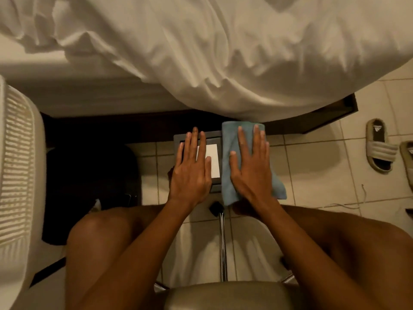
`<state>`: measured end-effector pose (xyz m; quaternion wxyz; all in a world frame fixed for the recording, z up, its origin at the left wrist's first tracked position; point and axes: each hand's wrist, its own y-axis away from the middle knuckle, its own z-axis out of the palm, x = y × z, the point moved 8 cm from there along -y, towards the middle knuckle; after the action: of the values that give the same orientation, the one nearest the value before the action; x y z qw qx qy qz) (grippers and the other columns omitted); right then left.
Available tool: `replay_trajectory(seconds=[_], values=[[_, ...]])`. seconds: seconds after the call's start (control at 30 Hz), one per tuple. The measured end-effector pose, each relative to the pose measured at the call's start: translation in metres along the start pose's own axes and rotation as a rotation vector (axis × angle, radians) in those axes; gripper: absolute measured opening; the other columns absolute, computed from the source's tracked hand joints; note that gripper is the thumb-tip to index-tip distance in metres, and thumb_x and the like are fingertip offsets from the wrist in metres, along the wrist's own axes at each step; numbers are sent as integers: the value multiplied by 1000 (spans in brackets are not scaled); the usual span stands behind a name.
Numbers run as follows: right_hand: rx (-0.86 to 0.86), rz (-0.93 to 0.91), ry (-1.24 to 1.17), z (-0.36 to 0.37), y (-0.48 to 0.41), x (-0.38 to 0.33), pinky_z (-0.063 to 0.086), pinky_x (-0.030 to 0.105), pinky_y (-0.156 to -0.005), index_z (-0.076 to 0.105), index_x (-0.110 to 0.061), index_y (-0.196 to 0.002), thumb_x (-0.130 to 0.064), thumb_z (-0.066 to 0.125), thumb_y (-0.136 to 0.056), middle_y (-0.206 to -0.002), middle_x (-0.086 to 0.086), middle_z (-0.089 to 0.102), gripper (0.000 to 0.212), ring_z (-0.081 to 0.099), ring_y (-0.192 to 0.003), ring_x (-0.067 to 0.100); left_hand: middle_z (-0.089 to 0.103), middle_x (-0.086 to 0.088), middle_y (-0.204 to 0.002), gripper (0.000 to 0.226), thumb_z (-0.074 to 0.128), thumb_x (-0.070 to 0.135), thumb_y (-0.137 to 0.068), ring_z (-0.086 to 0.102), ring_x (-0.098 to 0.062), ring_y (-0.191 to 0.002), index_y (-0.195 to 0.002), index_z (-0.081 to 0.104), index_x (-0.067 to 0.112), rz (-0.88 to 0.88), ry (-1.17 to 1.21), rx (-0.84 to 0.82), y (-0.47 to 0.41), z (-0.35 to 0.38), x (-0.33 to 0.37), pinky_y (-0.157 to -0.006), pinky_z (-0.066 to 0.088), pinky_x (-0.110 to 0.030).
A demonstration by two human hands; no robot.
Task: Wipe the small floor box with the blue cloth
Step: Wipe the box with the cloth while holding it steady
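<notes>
A small dark grey box (pixel 213 137) with a white label (pixel 214 161) lies on the tiled floor at the foot of the bed. My left hand (pixel 191 168) rests flat on its left half, fingers spread, holding nothing. A folded blue cloth (pixel 229 142) covers the right part of the box and hangs over its right edge. My right hand (pixel 252 164) presses flat on top of the cloth, fingers extended.
White bedding (pixel 223 52) hangs over the dark bed frame (pixel 330 117) just behind the box. A white slatted basket (pixel 17 166) stands at the left, a dark bag (pixel 89 186) beside it. Slippers (pixel 380 148) lie at the right. A chair seat (pixel 228 296) and chrome leg sit between my knees.
</notes>
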<state>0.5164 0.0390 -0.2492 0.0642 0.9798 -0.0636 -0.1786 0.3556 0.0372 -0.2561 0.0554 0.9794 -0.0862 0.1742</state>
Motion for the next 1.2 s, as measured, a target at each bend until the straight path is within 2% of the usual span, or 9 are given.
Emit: replay_trajectory(seconds=[0.1, 0.2, 0.33, 0.5, 0.63, 0.8, 0.97, 1.1, 1.2], values=[[-7, -90, 3, 5, 10, -32, 1, 47, -126, 3, -26, -159, -48, 21, -103, -167, 10, -7, 63, -9, -155, 24, -7, -10, -167, 62, 8, 41, -105, -8, -20, -154, -158, -1, 11, 7, 1, -11, 2, -3, 2, -126, 8, -42], [-101, -224, 6, 10, 46, -10, 2, 47, -126, 4, -29, -159, -48, 30, -103, -168, 5, -7, 65, -9, -155, 21, -11, -7, -166, 69, -7, 49, -100, -9, -20, -154, -158, -3, 12, 14, 34, -33, 4, -4, 5, -126, 6, -42], [-1, 67, -38, -5, -15, 6, 7, 53, -124, 4, -30, -159, -48, 23, -104, -167, 10, -6, 61, -7, -154, 29, -8, -8, -167, 60, 10, 38, -105, -9, -18, -154, -158, -3, 13, 2, 17, -8, 1, -2, 2, -126, 8, -41], [-54, -183, -5, 6, 35, -11, 1, 49, -125, 3, -31, -159, -45, 31, -104, -168, 5, -8, 63, -9, -155, 24, -8, -8, -167, 61, 7, 39, -104, -9, -19, -154, -158, -3, 12, -5, 51, -22, 4, -1, 2, -126, 8, -42], [29, 104, -51, -5, -17, 6, 5, 53, -125, 4, -33, -159, -50, 23, -104, -167, 9, -7, 61, -8, -154, 29, -8, -9, -167, 61, 16, 36, -105, -9, -19, -154, -158, -3, 12, 2, 27, -14, 1, -1, 2, -126, 7, -41], [-34, -138, -28, 5, 36, -12, -2, 46, -125, 4, -31, -159, -47, 30, -104, -168, 5, -7, 63, -11, -154, 22, -8, -8, -167, 60, 18, 34, -106, -10, -19, -154, -158, -2, 12, -4, 31, -29, 3, 0, 1, -126, 7, -42], [49, 74, -45, -7, -29, -8, 6, 51, -125, 11, -28, -159, -51, 20, -103, -167, 10, 2, 61, -6, -155, 27, -8, -8, -167, 61, 21, 33, -105, -9, -19, -154, -158, -2, 12, -1, 6, -16, 2, -1, 3, -126, 5, -41], [-35, -180, -10, 9, 32, -21, 0, 46, -126, 7, -29, -159, -46, 29, -104, -168, 7, -5, 62, -9, -155, 23, -7, -9, -167, 61, 19, 34, -105, -9, -19, -154, -158, -2, 12, 18, 7, -29, 6, 0, 2, -126, 4, -41], [-9, -50, -26, -2, -9, 3, 3, 50, -125, 7, -31, -159, -51, 25, -102, -168, 8, -3, 63, -8, -155, 25, -8, -8, -167, 61, 22, 33, -105, -10, -19, -154, -158, -2, 13, 10, 9, -25, 4, -1, 3, -126, 3, -40]])
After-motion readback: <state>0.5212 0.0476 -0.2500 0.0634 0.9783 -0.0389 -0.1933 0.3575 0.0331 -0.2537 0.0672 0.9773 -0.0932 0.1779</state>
